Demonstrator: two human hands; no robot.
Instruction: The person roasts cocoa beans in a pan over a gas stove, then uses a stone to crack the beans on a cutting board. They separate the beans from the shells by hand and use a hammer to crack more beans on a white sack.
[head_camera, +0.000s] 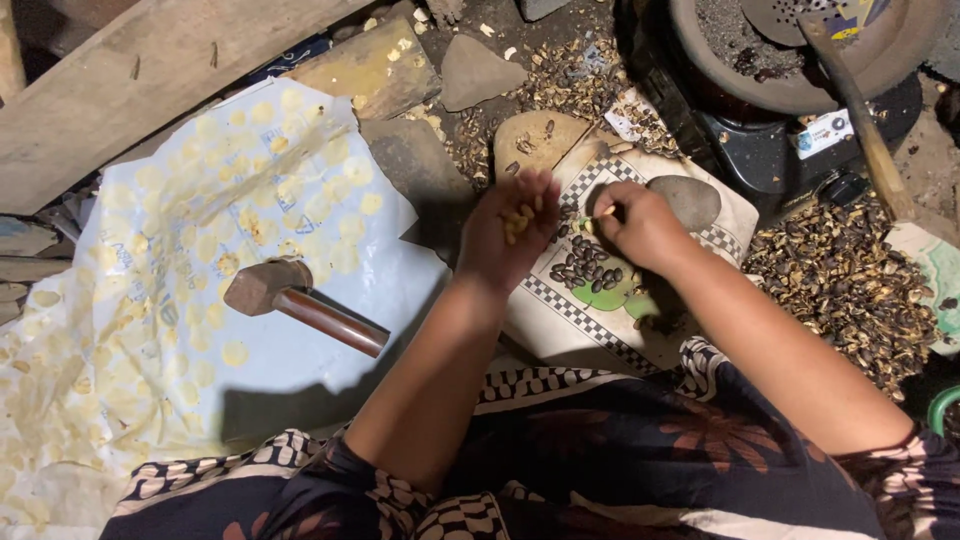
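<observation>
Holding pale kernels (517, 222), left hand (510, 240) hovers beside right hand (640, 228).

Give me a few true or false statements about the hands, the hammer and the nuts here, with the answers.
1. The left hand holds pale kernels. True.
2. The hammer is in the right hand's grip. False: it lies untouched on the pale sheet.
3. Dark nuts lie on the checkered-border mat. True.
4. The heap of shells lies left of the hammer. False: it is far right.

White-blue label (826, 132) — on dark stove.
</observation>
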